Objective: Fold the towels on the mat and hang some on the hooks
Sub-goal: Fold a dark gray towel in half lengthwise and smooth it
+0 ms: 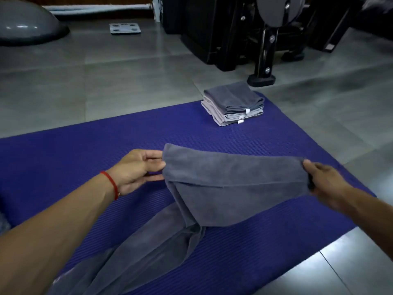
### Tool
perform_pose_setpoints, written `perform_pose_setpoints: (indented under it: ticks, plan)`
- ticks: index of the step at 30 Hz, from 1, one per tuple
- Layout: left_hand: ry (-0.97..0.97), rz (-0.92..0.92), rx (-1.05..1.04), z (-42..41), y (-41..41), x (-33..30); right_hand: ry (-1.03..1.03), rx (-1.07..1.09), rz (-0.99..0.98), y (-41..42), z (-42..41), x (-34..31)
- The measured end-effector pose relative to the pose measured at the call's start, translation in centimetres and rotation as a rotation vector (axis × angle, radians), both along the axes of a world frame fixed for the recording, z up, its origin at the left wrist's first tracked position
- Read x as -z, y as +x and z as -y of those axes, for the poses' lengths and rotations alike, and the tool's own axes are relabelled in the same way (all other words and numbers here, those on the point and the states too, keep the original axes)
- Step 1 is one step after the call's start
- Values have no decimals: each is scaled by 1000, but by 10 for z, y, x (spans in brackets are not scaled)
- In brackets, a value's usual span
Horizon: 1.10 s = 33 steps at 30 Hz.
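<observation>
Both hands were out over a blue ribbed mat point(63, 158) on a grey tiled floor point(106, 77). Between them a dark grey towel point(234, 184) was stretched, its upper part raised off the mat.

The left hand point(136, 169) held the towel's left end. Fingers lay nearly straight and pointed right, with the cloth edge caught between fingers and thumb; the tips were hidden behind the fabric, so the exact pinch could not be made out. A red thread band point(110, 184) sat on that wrist.

The right hand point(321, 177) gripped the towel's right end, thumb over the top edge and fingers curled under the cloth, mostly out of sight.

The held span was doubled over, one layer lying across another with a visible hem line running across it. From below the left end the rest of the towel trailed down toward the person, lying in loose lengthwise folds on the mat and running out of the bottom of the view.

At the far right corner of the mat sat a stack of folded towels point(232, 104): darker grey on top, lighter grey below, small white tags showing on the near edge. The stack was well apart from the hands.

Beyond the mat, black gym equipment point(244, 35) with a footed upright stood on the floor, near the stack. A grey dome-shaped trainer point(27, 22) lay far left and a flat bathroom scale point(125, 28) sat on the tiles beside it. A white pipe point(97, 8) ran along the back wall.
</observation>
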<state>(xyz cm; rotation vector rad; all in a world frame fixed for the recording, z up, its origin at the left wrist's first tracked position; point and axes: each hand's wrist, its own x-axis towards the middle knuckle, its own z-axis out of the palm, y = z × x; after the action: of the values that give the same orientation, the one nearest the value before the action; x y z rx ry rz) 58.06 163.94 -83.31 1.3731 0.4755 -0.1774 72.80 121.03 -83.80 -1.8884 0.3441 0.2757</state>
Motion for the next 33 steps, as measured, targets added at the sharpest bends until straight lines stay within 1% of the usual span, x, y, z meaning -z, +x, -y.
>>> perform_pose_setpoints:
  ticks: [2, 3, 5, 6, 8, 10, 12, 14, 17, 19, 20, 22, 24, 26, 28, 29, 30, 31, 33]
  plan:
    - [175, -3, -66, 7, 6, 8, 57, -49, -215, -22, 13, 12]
    - [239, 5, -82, 10, 11, 12, 75, -70, -286, -35, 18, 18]
    - [380, 48, -73, 13, 25, 18, 113, -102, -337, -59, 28, 31]
    - [476, 78, -49, 14, 34, 21, 133, -90, -307, -68, 33, 38]
    - [723, 119, 33, 20, 57, 22, 204, 20, -182, -72, 45, 47]
    - [945, 130, 84, 35, 86, 18, 191, 76, -52, -64, 53, 51]
    - [1078, 172, 103, 56, 127, 9, 148, 137, 56, -48, 61, 49]
    - [1235, 270, 149, 81, 179, -3, 71, 252, 174, -22, 73, 49]
    - [1482, 482, 273, 125, 266, -33, 79, 432, 265, 20, 103, 40]
    - [1524, 562, 262, 158, 325, -52, 46, 537, 271, 43, 123, 36]
    - [1502, 561, 236, 176, 353, -60, 23, 597, 257, 54, 134, 38]
    - [1392, 487, 214, 212, 396, -65, 5, 717, 230, 71, 146, 48]
    - [1304, 347, 274, 247, 414, -49, 2, 793, 177, 76, 147, 63]
    - [1318, 265, 418, 272, 397, -13, -103, 726, 71, 63, 134, 78]
    - [1324, 302, 653, 275, 350, 29, -383, 519, -47, 37, 114, 97]
    - [1332, 350, 770, 266, 317, 50, -536, 383, -47, 21, 100, 102]
    - [1362, 399, 860, 252, 279, 69, -674, 251, 13, 7, 89, 111]
    - [1411, 462, 903, 234, 236, 87, -779, 124, 71, -6, 77, 115]
    - [1492, 564, 924, 192, 146, 112, -912, -114, 184, -28, 58, 126]
